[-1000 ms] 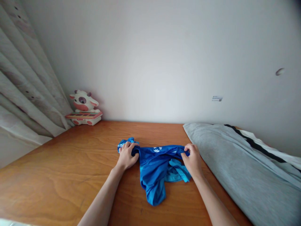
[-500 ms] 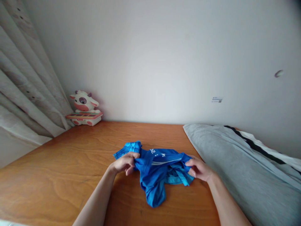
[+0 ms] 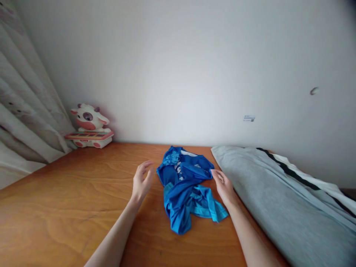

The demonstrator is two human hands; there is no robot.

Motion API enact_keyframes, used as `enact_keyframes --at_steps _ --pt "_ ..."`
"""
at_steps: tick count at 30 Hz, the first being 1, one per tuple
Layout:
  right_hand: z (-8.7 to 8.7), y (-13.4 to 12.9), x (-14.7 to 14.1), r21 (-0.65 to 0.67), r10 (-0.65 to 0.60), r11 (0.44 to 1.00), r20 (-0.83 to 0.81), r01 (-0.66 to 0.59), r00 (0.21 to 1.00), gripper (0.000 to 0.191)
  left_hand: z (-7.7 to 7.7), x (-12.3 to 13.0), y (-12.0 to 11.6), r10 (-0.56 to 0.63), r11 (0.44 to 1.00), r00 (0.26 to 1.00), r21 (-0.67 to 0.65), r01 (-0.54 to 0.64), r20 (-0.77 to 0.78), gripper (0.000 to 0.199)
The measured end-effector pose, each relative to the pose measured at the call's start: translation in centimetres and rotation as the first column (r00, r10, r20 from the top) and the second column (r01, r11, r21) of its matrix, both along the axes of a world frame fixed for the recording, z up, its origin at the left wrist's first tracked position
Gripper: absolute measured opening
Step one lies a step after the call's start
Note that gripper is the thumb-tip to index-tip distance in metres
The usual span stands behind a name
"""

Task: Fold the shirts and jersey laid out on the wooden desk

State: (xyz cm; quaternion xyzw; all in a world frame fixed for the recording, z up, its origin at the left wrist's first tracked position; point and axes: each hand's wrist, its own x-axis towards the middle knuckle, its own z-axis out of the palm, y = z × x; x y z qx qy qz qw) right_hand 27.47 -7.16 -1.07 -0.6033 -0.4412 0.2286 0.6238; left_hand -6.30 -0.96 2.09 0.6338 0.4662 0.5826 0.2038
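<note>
A crumpled blue shirt (image 3: 178, 200) lies on the wooden surface, with white lettering and lighter blue patterned parts. Its upper part spreads toward the wall and its lower part is bunched toward me. My left hand (image 3: 142, 181) is just left of the shirt, apart from it, fingers curved and spread with nothing in them. At the shirt's right edge is my right hand (image 3: 223, 185), its thumb and fingers pinched together at the cloth. The fingertips partly cover that edge.
A brown wooden tabletop (image 3: 69, 200) runs up to a white wall. A toy cow with a keyboard (image 3: 90, 128) stands at the back left beside a pale curtain (image 3: 25, 100). Grey fabric (image 3: 267, 193) with black and white bands covers the right side.
My left hand has let go of the shirt and moved slightly left. The shirt's upper part has spread toward the wall. My right hand has shifted farther forward. The view has turned slightly right.
</note>
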Motion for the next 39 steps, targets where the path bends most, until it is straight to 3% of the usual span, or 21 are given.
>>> enact_keyframes --at_steps 2,4,8,12,15,19,22,25,28,31,35,39 --pt "0.0 -0.5 -0.4 -0.012 -0.027 0.999 0.209 0.03 0.978 0.055 -0.7 0.5 -0.6 -0.113 0.993 0.969 0.001 0.116 -0.22 0.029" --pt "0.3 -1.1 -1.0 -0.04 0.015 0.999 0.385 0.0 0.923 0.052 -1.1 1.4 -1.3 -0.216 0.972 0.891 0.001 0.235 -0.399 0.026" --pt "0.7 -1.9 -2.4 -0.14 0.181 0.982 0.533 -0.125 0.826 0.047 -1.2 2.8 -2.7 -0.325 0.935 0.716 -0.096 0.342 -0.618 0.03" --pt "0.4 -2.2 -3.3 -0.113 0.188 0.982 0.68 -0.152 0.708 0.051 -0.7 2.6 -3.4 -0.37 0.919 0.598 -0.184 0.349 -0.711 0.038" --pt "0.2 -2.4 -3.6 -0.124 0.209 0.977 0.714 -0.173 0.668 0.055 -0.2 2.3 -3.6 -0.409 0.89 0.535 -0.193 0.413 -0.739 0.037" --pt "0.9 -2.4 -3.9 -0.153 0.293 0.953 0.684 -0.261 0.668 0.031 0.3 2.7 -4.0 -0.462 0.833 0.507 -0.161 0.529 -0.728 0.025" --pt "1.2 -2.3 -4.2 -0.151 0.322 0.945 0.599 -0.291 0.733 0.041 0.7 3.5 -4.6 -0.551 0.763 0.488 -0.17 0.624 -0.677 0.026" --pt "0.8 -2.0 -4.2 -0.162 0.271 0.963 0.532 -0.217 0.803 0.042 1.1 4.3 -5.4 -0.653 0.702 0.506 -0.199 0.684 -0.564 0.028" --pt "0.2 -1.7 -4.1 -0.168 0.251 0.968 0.57 -0.187 0.782 0.047 1.3 5.3 -6.2 -0.664 0.747 0.677 -0.23 0.624 -0.318 0.034" --pt "0.1 -1.6 -4.1 -0.124 0.261 0.964 0.606 -0.235 0.752 0.036 1.3 6.3 -6.5 -0.578 0.773 0.815 -0.3 0.559 0.031 0.046" --pt "1.5 -2.4 -4.7 -0.055 0.321 0.931 0.597 -0.361 0.736 0.039 0.8 7.3 -6.5 -0.484 0.718 0.787 -0.341 0.607 0.382 0.052" --pt "2.6 -3.4 -5.8 -0.135 0.478 0.844 0.628 -0.52 0.613 0.042 0.5 7.6 -6.6 -0.485 0.633 0.722 -0.372 0.679 0.492 0.054"
